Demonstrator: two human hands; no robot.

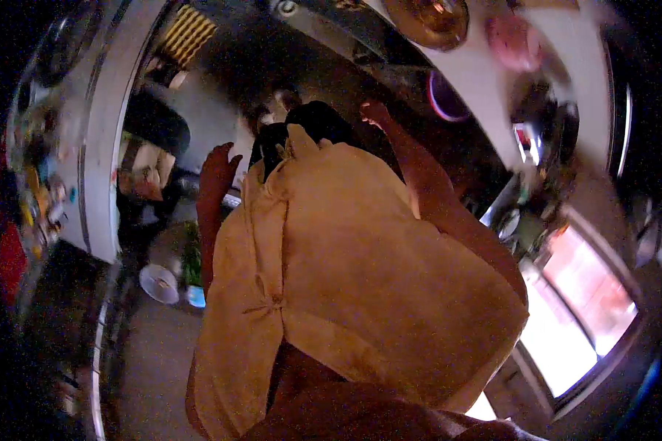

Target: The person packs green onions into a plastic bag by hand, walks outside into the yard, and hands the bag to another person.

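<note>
Nearest us, the tan garment point(368, 250) hung over our body, broad and lightly creased, gathered into a knot toward its left side. Just beyond its left edge, our left hand point(219, 173) was open, fingers loosely spread, holding nothing we could see. Our right hand point(375, 114) was stretched farther forward, fingers curled; we could not tell whether it held anything. Brownish floor point(154, 338) lay between the garment and the long pale edge point(99, 147) at left; a white countertop point(478, 62) bounded us at right.

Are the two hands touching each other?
Apart. The head view shows the left hand and the right hand on opposite sides of the tan cloth, well separated.
</note>
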